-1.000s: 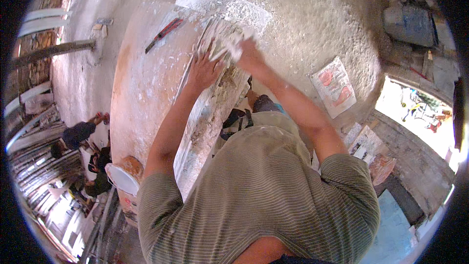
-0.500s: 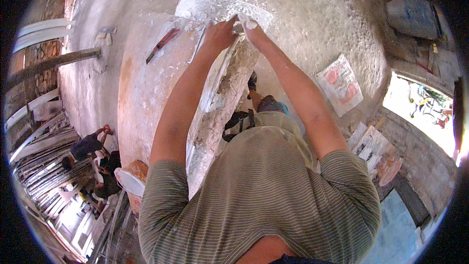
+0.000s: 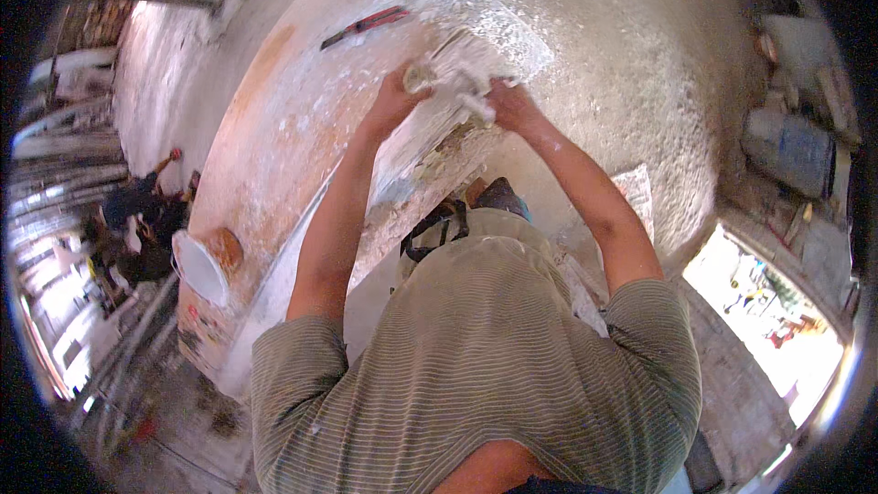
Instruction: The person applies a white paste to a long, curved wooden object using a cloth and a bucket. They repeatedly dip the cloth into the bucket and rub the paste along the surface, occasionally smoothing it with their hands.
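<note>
My left hand (image 3: 397, 102) is closed, its fingers curled round a pale plaster-like lump (image 3: 419, 78). Opposite it, my right hand (image 3: 514, 108) grips a whitish, soft-looking clump (image 3: 476, 102). Blur hides whether the two lumps are joined. Both hands are over the edge of a long white-smeared board (image 3: 302, 82), which slants across in front of me. Beyond them lies a pale sheet (image 3: 485, 14) strewn with white crumbs and powder. A red and black utility knife (image 3: 364, 27) rests on the board, left of the sheet.
A white bucket (image 3: 203, 267) with an orange-brown stained side stands at the board's left end. At far left, another person (image 3: 137, 210) in dark clothes is bent over. A printed bag (image 3: 635, 190) lies right of my forearm. A bluish container (image 3: 786, 151) sits near a bright opening (image 3: 768, 311).
My hands have drawn nearer to my body and moved apart, with whitish material now showing between them. The view has turned, so the knife, bucket and opening appear shifted.
</note>
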Tool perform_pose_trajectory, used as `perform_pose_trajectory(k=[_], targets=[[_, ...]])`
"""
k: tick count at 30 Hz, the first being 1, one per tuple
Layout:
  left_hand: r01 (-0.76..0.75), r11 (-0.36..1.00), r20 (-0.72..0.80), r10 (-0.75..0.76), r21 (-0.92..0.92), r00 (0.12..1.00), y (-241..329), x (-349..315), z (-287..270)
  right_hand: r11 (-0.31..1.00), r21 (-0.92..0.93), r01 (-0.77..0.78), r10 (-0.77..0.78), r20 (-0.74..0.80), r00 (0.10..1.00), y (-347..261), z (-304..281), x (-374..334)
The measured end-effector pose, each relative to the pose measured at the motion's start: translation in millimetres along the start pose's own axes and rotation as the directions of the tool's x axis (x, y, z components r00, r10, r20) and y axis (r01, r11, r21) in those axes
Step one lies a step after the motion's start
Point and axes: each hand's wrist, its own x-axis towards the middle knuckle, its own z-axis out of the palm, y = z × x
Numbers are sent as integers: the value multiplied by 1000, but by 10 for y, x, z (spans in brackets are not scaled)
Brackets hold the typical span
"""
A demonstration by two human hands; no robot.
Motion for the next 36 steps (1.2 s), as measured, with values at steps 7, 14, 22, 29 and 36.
perform_pose_trajectory(k=[7, 14, 22, 29, 36], targets=[[210, 967, -322, -246, -144, 914, -388, -1429, -238, 836, -369, 406, -151, 557, 817, 493, 573, -23], [55, 922, -761, -348, -383, 548, -912, -2512, -421, 181, 109, 977, -881, 460, 111, -819, 1789, -4], [61, 790, -792, -608, -610, -56, -454, -3089, 198, 171, 213, 962, -509, 855, -99, -793, 1398, 617], [-199, 696, -687, -716, -690, -123, -649, -2823, 1094, 214, 6, 977, -252, 967, 49, 291, 334, 1023], [-458, 592, -598, -787, -663, -152, -513, -3077, 1393, -9, 237, 972, -589, 784, -197, -877, 1533, 703]])
